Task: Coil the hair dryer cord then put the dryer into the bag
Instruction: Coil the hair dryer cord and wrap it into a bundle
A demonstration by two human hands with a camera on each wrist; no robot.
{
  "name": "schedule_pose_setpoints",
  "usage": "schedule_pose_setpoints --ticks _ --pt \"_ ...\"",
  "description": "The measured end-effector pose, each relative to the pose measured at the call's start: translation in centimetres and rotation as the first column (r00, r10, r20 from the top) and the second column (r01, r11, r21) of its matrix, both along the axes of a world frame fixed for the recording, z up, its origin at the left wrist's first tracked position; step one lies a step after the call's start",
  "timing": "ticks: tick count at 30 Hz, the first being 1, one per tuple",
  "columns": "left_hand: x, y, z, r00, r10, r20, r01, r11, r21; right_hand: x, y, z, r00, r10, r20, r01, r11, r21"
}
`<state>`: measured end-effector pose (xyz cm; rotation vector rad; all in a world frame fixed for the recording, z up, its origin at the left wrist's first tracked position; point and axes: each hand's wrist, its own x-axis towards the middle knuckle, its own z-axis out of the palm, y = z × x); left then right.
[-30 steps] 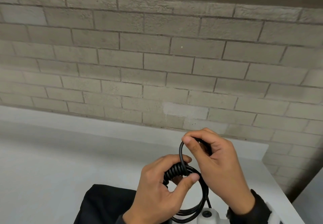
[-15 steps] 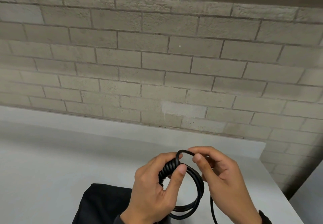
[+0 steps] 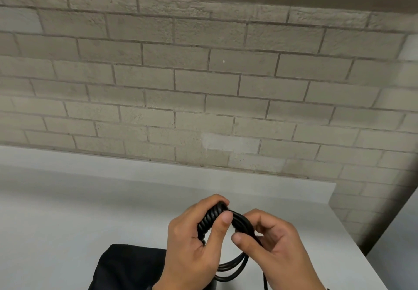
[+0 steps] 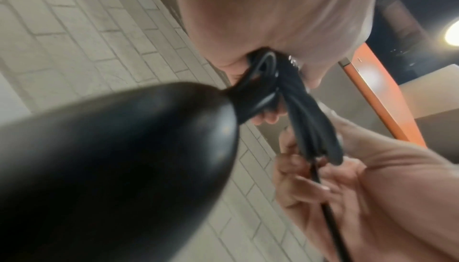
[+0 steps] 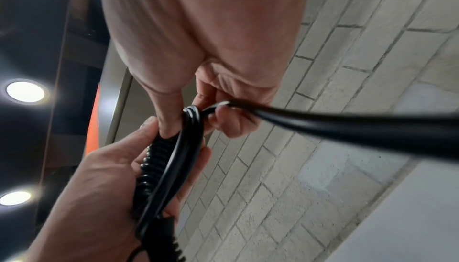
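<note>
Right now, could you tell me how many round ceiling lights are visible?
2 in the right wrist view: one light at the left edge, another light below it. The left wrist view shows one too, possibly the same.

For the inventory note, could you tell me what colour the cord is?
Black; the cord shows best in the right wrist view.

cord (image 3: 243, 222): smooth black rubbery sheath you see shining faintly, ribbed where it thickens
dryer (image 4: 111, 168): glossy black plastic shell
bag (image 3: 126, 267): matt black cloth
tabletop (image 3: 90, 210): smooth matt white
wall (image 3: 203, 86): rough pale brick
</note>
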<state>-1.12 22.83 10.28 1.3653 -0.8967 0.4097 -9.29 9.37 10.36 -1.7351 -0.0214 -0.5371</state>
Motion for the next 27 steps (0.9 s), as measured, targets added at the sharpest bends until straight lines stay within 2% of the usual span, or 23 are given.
schedule_pose_setpoints --ticks 3,8,10,13,15,17,20,22,25,27 --pt "-0.3 -0.1 0.1 0.995 -0.042 -0.090 0.040 0.999 -0.029 0.3 -0.2 0.0 1.000 -0.015 0.005 0.015 0.999 -0.034" --pt "-0.4 -0.1 0.3 0.947 -0.171 -0.272 0.147 0.983 -0.109 0.5 -0.4 -0.6 0.995 -0.095 0.038 0.101 0.973 -0.205" --pt "-0.3 -0.1 0.3 0.933 -0.184 -0.309 0.156 0.981 -0.115 0.7 -0.2 -0.7 0.971 -0.203 0.129 0.230 0.938 -0.259" --pt "-0.4 -0.4 0.2 0.907 -0.202 -0.371 0.162 0.977 -0.136 0.9 0.7 -0.8 0.817 -0.431 0.383 0.544 0.798 -0.261" --pt "-0.6 -0.6 0.3 0.896 -0.211 -0.391 0.166 0.975 -0.146 1.1 1.1 -1.2 0.717 -0.445 0.536 0.660 0.680 -0.319" --pt "-0.6 -0.7 0.3 0.900 -0.195 -0.389 0.151 0.978 -0.143 1.3 1.3 -1.9 0.678 -0.428 0.598 0.708 0.600 -0.373" --pt "-0.5 -0.6 0.2 0.902 -0.183 -0.392 0.128 0.978 -0.162 1.5 1.9 -2.7 0.672 -0.464 0.577 0.735 0.512 -0.444" --pt "-0.6 -0.7 0.2 0.907 -0.172 -0.384 0.121 0.981 -0.154 1.7 2.8 -2.7 0.681 -0.512 0.523 0.730 0.535 -0.426" --pt "-0.7 -0.7 0.1 0.923 -0.131 -0.362 0.094 0.989 -0.117 1.4 3.9 -2.6 0.743 -0.572 0.347 0.667 0.668 -0.329" --pt "-0.5 -0.7 0.0 0.927 -0.102 -0.362 0.069 0.992 -0.103 1.0 4.3 -1.9 0.814 -0.564 0.138 0.579 0.773 -0.259"
